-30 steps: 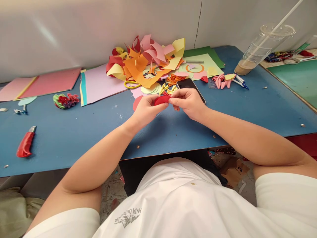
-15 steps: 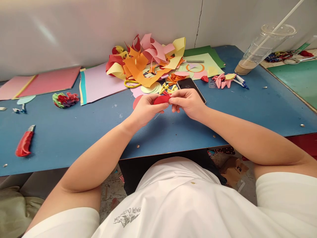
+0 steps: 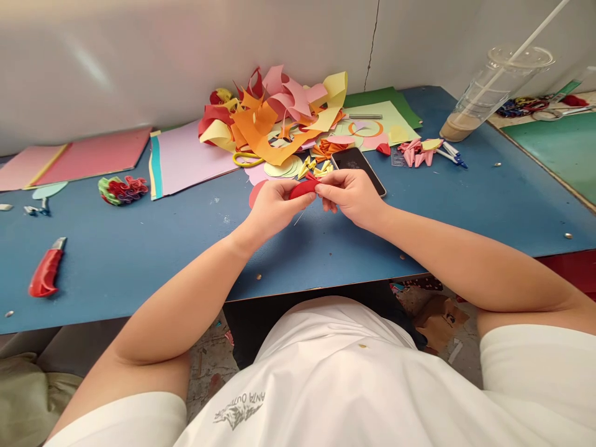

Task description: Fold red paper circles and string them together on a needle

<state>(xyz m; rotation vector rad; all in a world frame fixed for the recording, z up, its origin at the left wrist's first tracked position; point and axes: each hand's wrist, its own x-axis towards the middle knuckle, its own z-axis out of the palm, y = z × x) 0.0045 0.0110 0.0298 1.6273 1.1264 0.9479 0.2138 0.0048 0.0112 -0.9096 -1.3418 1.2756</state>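
A red paper piece, folded or curved, is pinched between both hands over the front half of the blue table. My left hand holds its left side, thumb on top. At its right edge, my right hand grips with thumb and forefinger, the other fingers curled beneath. A thin needle-like sliver sticks out below my left fingers. Just behind the hands lie small folded yellow paper pieces, pale yellow paper discs and a dark phone, partly covered by my right hand.
Behind is a heap of paper offcuts with yellow-handled scissors. A red box cutter lies at left, near a ruffled paper flower. At right stand a plastic cup with straw, pens and pink folded pieces.
The red paper has tilted slightly between my fingers, and the thin sliver beneath has shifted a little to the right. Both hands keep their grip in nearly the same place.
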